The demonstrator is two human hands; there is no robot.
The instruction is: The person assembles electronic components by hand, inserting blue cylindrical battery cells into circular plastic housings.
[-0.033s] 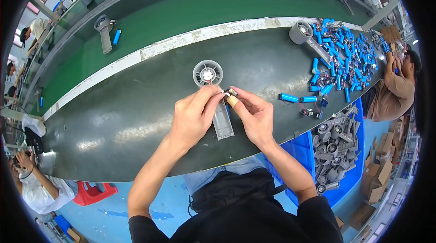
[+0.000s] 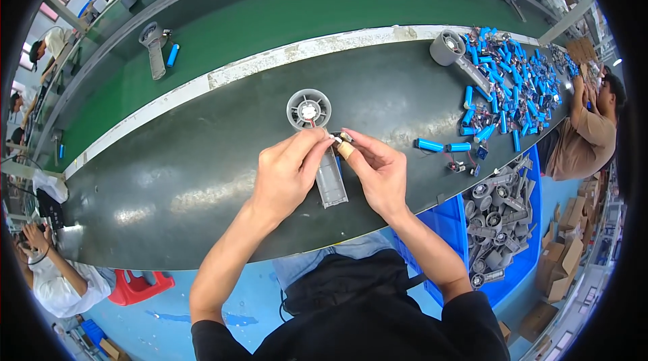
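Observation:
A grey hand-held fan body lies on the dark worktop, its round head [image 2: 308, 110] pointing away from me and its handle [image 2: 332, 184] toward me. My left hand [image 2: 287, 172] pinches the fan at its neck, just below the head. My right hand [image 2: 378, 168] meets it there. Its thumb and taped forefinger are closed on a small part with thin wires [image 2: 339, 137] at the top of the handle. Most of that small part is hidden by my fingers.
A heap of blue cylindrical cells [image 2: 513, 84] and another grey fan [image 2: 449, 47] lie at the right. Two loose cells [image 2: 442, 146] lie nearer. A blue bin [image 2: 453, 226] holds grey fan housings. A green belt [image 2: 270, 23] runs behind. People sit at the right [image 2: 587, 138] and lower left [image 2: 57, 280].

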